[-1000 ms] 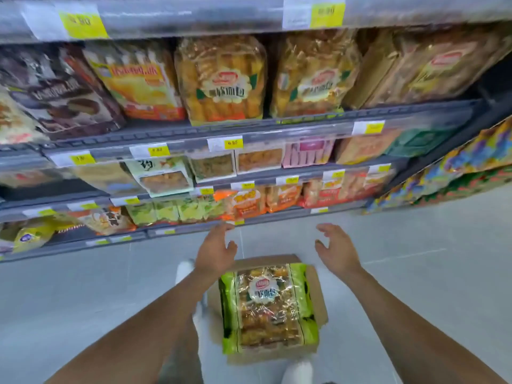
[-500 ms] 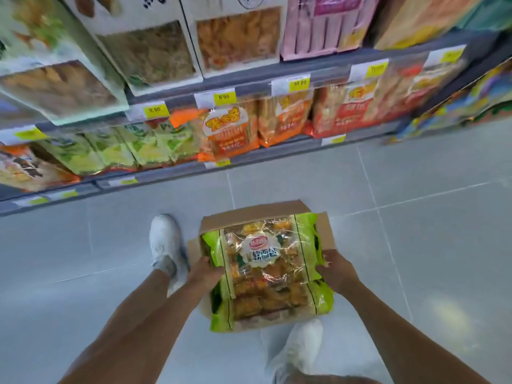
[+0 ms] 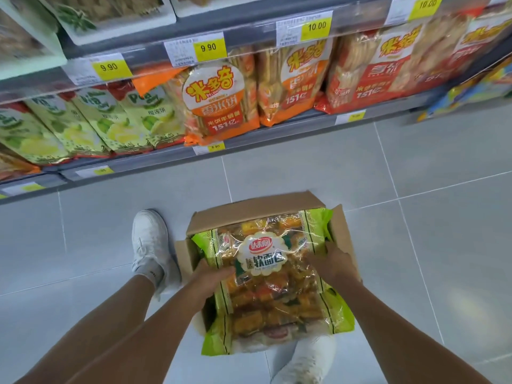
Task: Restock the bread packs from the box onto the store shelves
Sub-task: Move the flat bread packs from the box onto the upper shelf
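A large clear bread pack [image 3: 273,289] with green side strips and a round white label lies on top of an open cardboard box [image 3: 249,206] on the floor. My left hand [image 3: 206,281] grips the pack's left side, fingers on its top. On the pack's right side, my right hand [image 3: 333,263] presses near the box wall. The near end of the pack hangs out over the box's front edge. What lies under it in the box is hidden.
The bottom shelf [image 3: 277,135] holds orange rice-cracker bags [image 3: 219,103] and green durian snack bags [image 3: 116,120], with yellow price tags [image 3: 207,47] on the rail above. My white shoes [image 3: 149,242] stand left of and behind the box on grey floor tiles [image 3: 443,217].
The view has dropped from the upper shelves to the box. My two hands came down from open in the air onto the sides of the bread pack, and the pack has shifted toward me.
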{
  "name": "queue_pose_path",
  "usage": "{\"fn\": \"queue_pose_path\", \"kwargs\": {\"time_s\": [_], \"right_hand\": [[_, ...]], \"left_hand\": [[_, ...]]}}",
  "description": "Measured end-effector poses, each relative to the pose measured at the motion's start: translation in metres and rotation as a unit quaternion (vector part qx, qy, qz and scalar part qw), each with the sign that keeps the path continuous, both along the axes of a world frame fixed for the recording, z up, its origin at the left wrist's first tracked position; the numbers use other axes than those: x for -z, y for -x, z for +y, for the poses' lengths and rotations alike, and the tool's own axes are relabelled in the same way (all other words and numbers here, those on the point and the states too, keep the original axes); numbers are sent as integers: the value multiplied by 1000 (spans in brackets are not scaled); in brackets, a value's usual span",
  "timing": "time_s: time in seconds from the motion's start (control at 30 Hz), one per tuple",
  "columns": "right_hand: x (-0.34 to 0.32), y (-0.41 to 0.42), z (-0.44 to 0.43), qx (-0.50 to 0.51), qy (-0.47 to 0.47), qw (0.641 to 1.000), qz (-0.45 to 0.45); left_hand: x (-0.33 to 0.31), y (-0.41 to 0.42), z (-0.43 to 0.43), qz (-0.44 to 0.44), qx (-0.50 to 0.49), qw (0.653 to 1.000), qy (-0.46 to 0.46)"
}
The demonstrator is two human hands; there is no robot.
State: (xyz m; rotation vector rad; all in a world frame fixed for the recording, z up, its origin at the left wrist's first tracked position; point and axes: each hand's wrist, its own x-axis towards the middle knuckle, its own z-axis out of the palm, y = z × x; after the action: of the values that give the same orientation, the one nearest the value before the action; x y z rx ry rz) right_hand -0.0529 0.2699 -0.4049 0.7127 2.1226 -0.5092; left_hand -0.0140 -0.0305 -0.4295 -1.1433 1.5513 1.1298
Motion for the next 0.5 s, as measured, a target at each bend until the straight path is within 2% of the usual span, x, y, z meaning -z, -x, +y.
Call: {"fn": "queue_pose_path", "kwargs": {"time_s": [0.1, 0.27, 0.5], "right_hand": [[2, -2, 0, 32, 1, 999, 30], [-7, -13, 4, 55, -31, 996, 60], [-76, -12, -6, 64, -13, 993, 102]], "left_hand": [[8, -5, -1, 5, -17, 1000, 18], [-25, 2, 2, 20, -14, 999, 30], [-101, 12, 0, 71, 5, 997, 33]]}}
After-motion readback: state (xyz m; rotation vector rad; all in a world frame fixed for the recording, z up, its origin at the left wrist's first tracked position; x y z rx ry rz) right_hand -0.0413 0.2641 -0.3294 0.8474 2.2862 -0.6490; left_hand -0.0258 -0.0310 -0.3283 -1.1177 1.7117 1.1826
